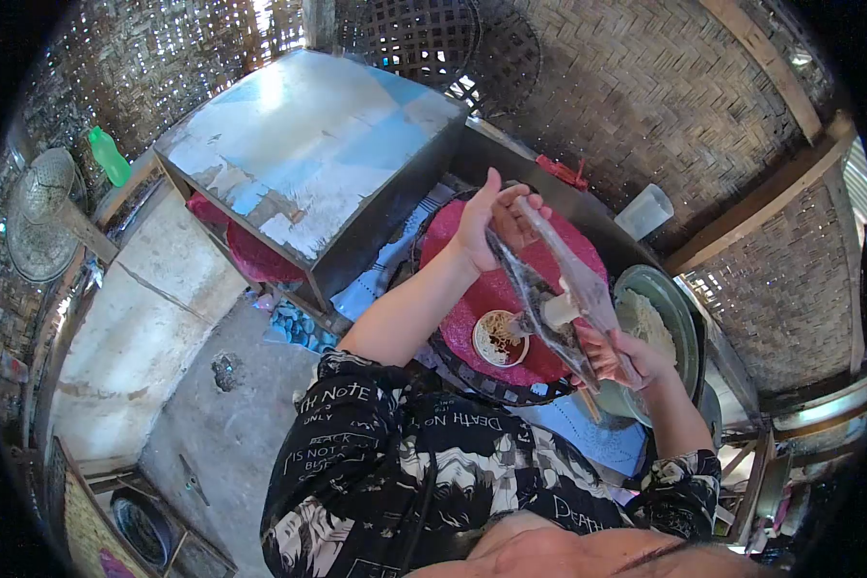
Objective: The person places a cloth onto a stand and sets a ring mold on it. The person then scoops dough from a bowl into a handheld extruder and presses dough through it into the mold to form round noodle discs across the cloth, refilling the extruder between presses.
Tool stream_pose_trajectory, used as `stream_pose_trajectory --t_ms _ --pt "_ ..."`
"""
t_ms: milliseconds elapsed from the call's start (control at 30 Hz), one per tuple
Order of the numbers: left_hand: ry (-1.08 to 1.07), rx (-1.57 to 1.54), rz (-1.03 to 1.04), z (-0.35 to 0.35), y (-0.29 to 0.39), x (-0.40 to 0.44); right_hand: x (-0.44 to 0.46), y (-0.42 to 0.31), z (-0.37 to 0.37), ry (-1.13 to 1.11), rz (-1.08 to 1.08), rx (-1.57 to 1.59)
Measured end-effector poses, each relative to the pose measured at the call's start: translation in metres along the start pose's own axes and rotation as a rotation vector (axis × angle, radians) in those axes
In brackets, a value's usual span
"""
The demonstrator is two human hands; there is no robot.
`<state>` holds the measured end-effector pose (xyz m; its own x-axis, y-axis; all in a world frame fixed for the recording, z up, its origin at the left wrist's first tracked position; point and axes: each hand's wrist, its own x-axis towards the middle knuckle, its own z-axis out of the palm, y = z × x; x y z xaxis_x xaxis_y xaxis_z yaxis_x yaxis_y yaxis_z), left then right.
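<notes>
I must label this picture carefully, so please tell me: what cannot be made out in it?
In the head view:
Part of the pink surface: hidden by the left hand and clear plastic.
Part of the green basin: covered by the right hand.
What fills the white bowl: too small.
Some sleeve lettering: small, creased.

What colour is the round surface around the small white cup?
The round surface is pinkish red, seen best in the head view.
</notes>
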<state>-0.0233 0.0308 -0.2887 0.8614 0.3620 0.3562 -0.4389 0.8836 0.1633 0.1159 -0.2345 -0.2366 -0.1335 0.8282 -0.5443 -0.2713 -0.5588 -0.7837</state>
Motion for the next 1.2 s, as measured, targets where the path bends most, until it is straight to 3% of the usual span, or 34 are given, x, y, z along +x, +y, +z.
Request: stream_pose_trajectory --t_ms 233,367,667,800,967,1167,1200 --pt "-0.109 -0.006 0.048 -0.018 0.022 -0.017 0.025 -0.002 0.004 0.007 0.082 -0.146" --pt "-0.132 -0.046 0.068 -0.024 0.014 -0.014 0.013 -0.016 0.018 0.136 0.062 -0.229" --pt "0.070 -0.108 0.010 -0.020 -0.013 -0.038 -0.010 -0.006 0.030 0.160 0.096 -0.233" --pt "0.283 0.080 0.067 -0.004 -0.005 -0.050 0.001 0.009 0.034 0.130 0.077 -0.217" --pt "0.285 0.119 0.086 -0.002 0.011 -0.040 0.016 0.008 0.040 0.231 -0.057 -0.355" --pt "0.313 0.085 0.073 -0.013 -0.011 -0.038 -0.005 0.003 0.037 0.262 0.026 -0.440" --pt "0.206 -0.006 0.000 -0.014 -0.009 -0.040 -0.008 0.002 0.037 0.226 0.030 -0.371"
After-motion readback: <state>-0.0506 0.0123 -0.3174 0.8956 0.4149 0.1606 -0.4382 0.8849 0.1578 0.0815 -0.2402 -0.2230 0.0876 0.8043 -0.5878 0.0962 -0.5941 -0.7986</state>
